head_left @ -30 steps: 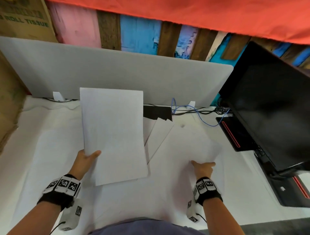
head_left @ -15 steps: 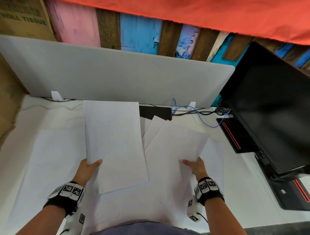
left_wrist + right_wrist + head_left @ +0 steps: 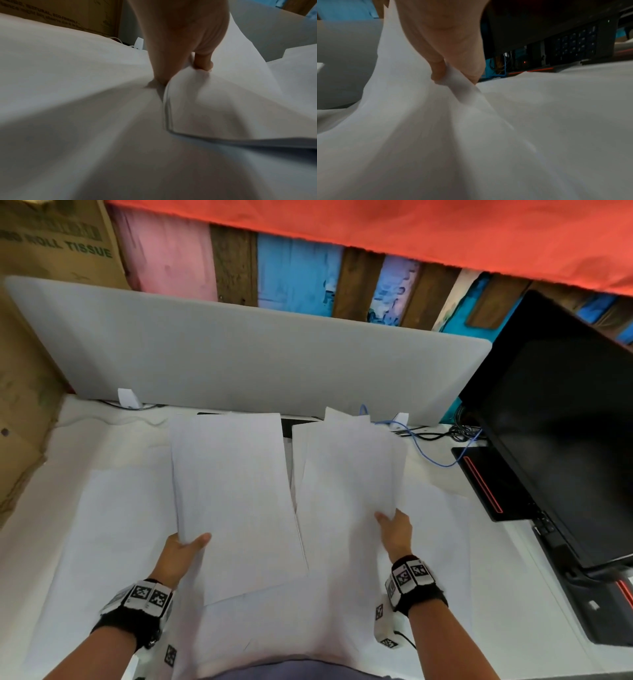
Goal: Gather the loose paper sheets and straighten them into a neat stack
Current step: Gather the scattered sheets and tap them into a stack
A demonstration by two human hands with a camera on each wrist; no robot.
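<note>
My left hand (image 3: 186,544) pinches the near left edge of a small stack of white sheets (image 3: 236,501), lifted off the desk; the left wrist view shows thumb and fingers (image 3: 203,63) clamped on the stack's edge (image 3: 223,108). My right hand (image 3: 394,525) pinches the right edge of another lifted bundle of white sheets (image 3: 346,474), its fingers (image 3: 440,70) gripping the paper (image 3: 419,115). The two bundles hang side by side, almost touching. More loose sheets (image 3: 113,525) lie flat on the white desk below.
A grey divider panel (image 3: 239,364) stands along the desk's back. A black monitor (image 3: 555,419) and its base (image 3: 486,484) fill the right side, with blue and black cables (image 3: 435,443) behind. Cardboard boxes (image 3: 24,405) stand at the left.
My right hand has picked its sheets up off the desk and raised them leftward beside the left stack. The left stack has dropped lower and moved a little right.
</note>
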